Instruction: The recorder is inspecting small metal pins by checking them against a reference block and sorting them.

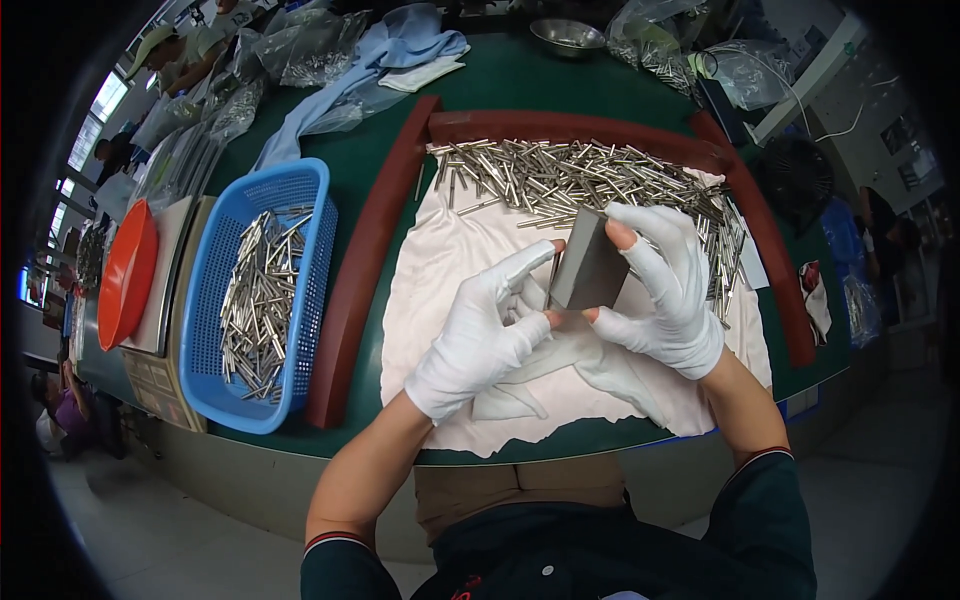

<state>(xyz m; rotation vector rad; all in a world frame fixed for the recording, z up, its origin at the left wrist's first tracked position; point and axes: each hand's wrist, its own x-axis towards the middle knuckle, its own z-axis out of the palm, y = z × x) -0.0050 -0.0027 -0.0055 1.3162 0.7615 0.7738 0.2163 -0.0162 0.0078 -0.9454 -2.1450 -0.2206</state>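
Head cam is looking down at a big green table point(520, 90) that's taking up most of the shot. On it a reddish-brown frame point(365, 260) is running around three sides of a white cloth point(440, 260), which is spreading out right in front of the person and hanging a bit over the near edge. Along the far side of the cloth a heap of small metal pins point(560, 175) is lying, spilling down the right side too. Off to the left, outside the frame, a blue plastic basket point(310, 190) is sitting with more of the same pins in it, and just past that an orange bowl point(125, 275) is tipping on its side.

Both hands are wearing white gloves with the fingertips cut off. Right hand point(665, 290) is gripping a flat grey block point(588, 265), fingers curling over its top and right edge, thumb underneath, so it's closed firmly around it. The block is getting held upright and tilted, up above the middle of the cloth, just in front of the pin heap. Left hand point(485, 325) is pressing against the block's left edge, index finger stretching along it, thumb touching the bottom corner, half closed and steadying rather than wrapping.
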